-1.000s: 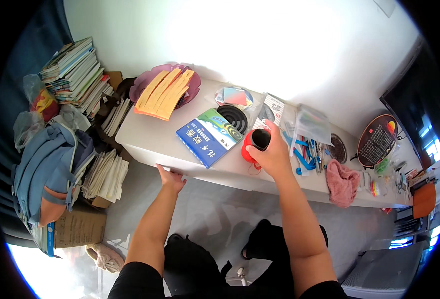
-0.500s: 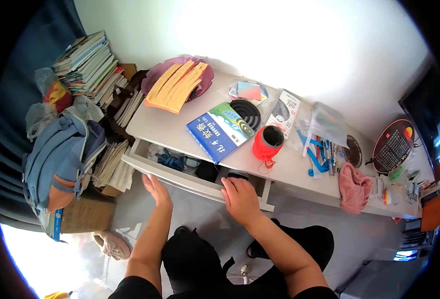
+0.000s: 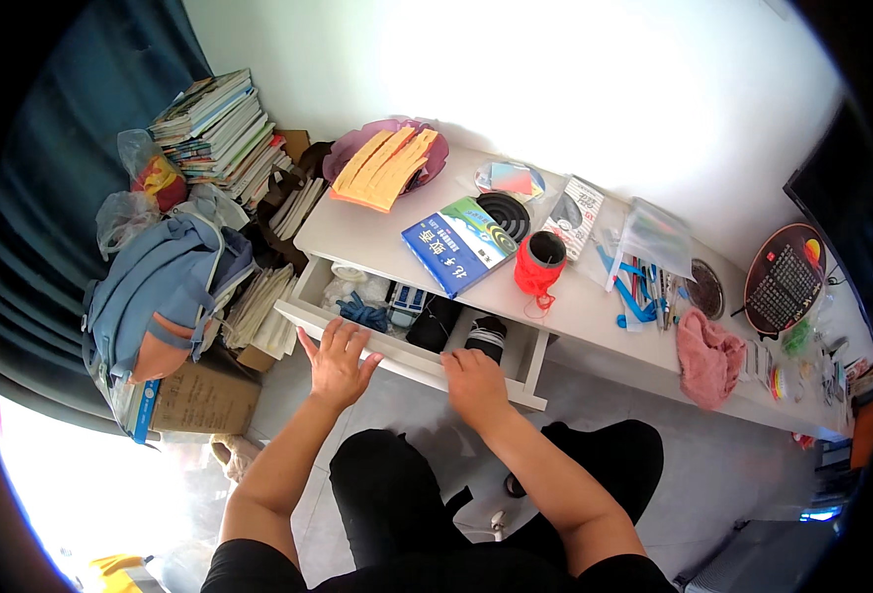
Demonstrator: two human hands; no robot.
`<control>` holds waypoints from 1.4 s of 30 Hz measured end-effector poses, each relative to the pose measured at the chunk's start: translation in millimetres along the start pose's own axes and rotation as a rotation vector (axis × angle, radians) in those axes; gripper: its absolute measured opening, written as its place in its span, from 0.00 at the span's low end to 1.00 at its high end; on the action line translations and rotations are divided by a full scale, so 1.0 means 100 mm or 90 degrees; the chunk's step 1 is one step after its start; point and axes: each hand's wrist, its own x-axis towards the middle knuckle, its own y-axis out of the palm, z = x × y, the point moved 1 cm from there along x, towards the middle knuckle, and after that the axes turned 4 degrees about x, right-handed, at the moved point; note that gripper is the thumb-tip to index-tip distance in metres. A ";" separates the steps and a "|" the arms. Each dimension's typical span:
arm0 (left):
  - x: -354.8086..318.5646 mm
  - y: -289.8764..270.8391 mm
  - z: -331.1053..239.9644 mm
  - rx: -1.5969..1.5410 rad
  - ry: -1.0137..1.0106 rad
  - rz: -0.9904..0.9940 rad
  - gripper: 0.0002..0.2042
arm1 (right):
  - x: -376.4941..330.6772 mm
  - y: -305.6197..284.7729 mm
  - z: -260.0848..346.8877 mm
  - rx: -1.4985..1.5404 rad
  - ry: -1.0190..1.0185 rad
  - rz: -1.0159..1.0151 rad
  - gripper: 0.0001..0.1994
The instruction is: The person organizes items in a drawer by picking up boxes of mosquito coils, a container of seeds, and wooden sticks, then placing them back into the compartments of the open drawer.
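Observation:
A white desk drawer (image 3: pixel 412 374) stands pulled out toward me. My right hand (image 3: pixel 478 387) is closed over the top edge of its front, near the right end. My left hand (image 3: pixel 338 364) is open with fingers spread, at the drawer front further left; whether it touches is hard to tell. Inside the drawer lie a blue bundle (image 3: pixel 362 312), clear plastic wrapping (image 3: pixel 349 282), a black pouch (image 3: pixel 435 324) and a black rolled item with a white cord (image 3: pixel 486 336). A divider separates the rolled item from the pouch.
On the desktop (image 3: pixel 357 240) are a blue-green box (image 3: pixel 456 245), black coils (image 3: pixel 504 214), a red cup-shaped holder (image 3: pixel 539 265), a purple bowl (image 3: pixel 434 168) with orange strips, and a pink cloth (image 3: pixel 708 358). A blue backpack (image 3: pixel 165 287) and stacked books (image 3: pixel 221 128) stand left.
The drawer has come further out, showing more of its contents. My left hand has turned and spread its fingers at the drawer front. My right hand stays on the edge. The view has shifted slightly.

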 end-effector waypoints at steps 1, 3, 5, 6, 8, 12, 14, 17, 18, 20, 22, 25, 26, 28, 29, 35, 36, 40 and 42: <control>-0.02 -0.02 0.01 0.006 -0.003 0.002 0.17 | -0.01 0.01 0.05 0.009 -0.001 0.011 0.14; -0.05 -0.04 0.00 0.005 -0.005 0.008 0.17 | -0.05 -0.01 0.12 0.000 -0.011 0.022 0.15; -0.09 -0.09 0.01 0.011 -0.006 0.019 0.16 | -0.09 -0.04 0.19 -0.033 -0.028 0.024 0.16; -0.11 -0.12 0.01 0.015 -0.006 0.026 0.16 | -0.11 -0.06 0.23 -0.046 -0.039 0.023 0.16; -0.13 -0.17 0.00 0.018 -0.013 0.053 0.16 | -0.15 -0.15 0.30 -0.077 -0.058 0.021 0.18; -0.09 -0.31 -0.06 0.027 -0.068 0.139 0.15 | -0.19 -0.32 0.43 -0.066 -0.095 0.023 0.18; -0.03 -0.39 -0.13 0.024 -0.112 0.162 0.14 | -0.18 -0.42 0.48 -0.071 -0.117 0.011 0.17; 0.09 -0.52 -0.30 -0.162 -0.160 0.150 0.11 | -0.18 -0.52 0.55 -0.059 -0.136 -0.007 0.17; 0.14 -0.58 -0.35 -0.328 -0.161 0.138 0.10 | -0.18 -0.55 0.57 -0.059 -0.145 -0.011 0.16; 0.15 -0.73 -0.54 -0.440 -0.117 0.111 0.10 | -0.19 -0.59 0.63 -0.056 -0.163 -0.021 0.16; 0.11 -0.89 -0.77 -0.335 -0.034 0.083 0.10 | -0.22 -0.63 0.68 -0.073 -0.183 -0.020 0.16; 0.07 -0.98 -0.84 -0.291 -0.004 0.031 0.12 | -0.23 -0.70 0.76 -0.083 -0.202 -0.045 0.16; 0.06 -1.00 -0.85 -0.286 0.015 -0.001 0.12 | -0.24 -0.71 0.78 -0.083 -0.205 -0.056 0.16; 0.02 -1.05 -0.88 -0.261 0.018 -0.007 0.09 | -0.26 -0.68 0.81 -0.061 -0.208 -0.056 0.15; -0.01 -1.07 -0.90 -0.249 0.019 -0.010 0.08 | -0.28 -0.68 0.83 -0.050 -0.210 -0.055 0.14; -0.21 -1.15 -0.72 -0.465 -0.111 -0.034 0.06 | -0.40 -0.78 0.92 0.032 -0.244 0.009 0.14; -0.25 -1.15 -0.63 -0.525 -0.155 -0.028 0.06 | -0.43 -0.80 0.90 0.062 -0.248 0.023 0.14; -0.81 -0.83 0.12 -0.553 -0.420 0.037 0.10 | -0.50 -0.89 0.83 0.149 -0.232 0.087 0.17; -1.28 -0.63 0.32 0.001 -0.456 0.290 0.20 | -0.47 -0.94 0.74 0.177 -0.202 0.144 0.18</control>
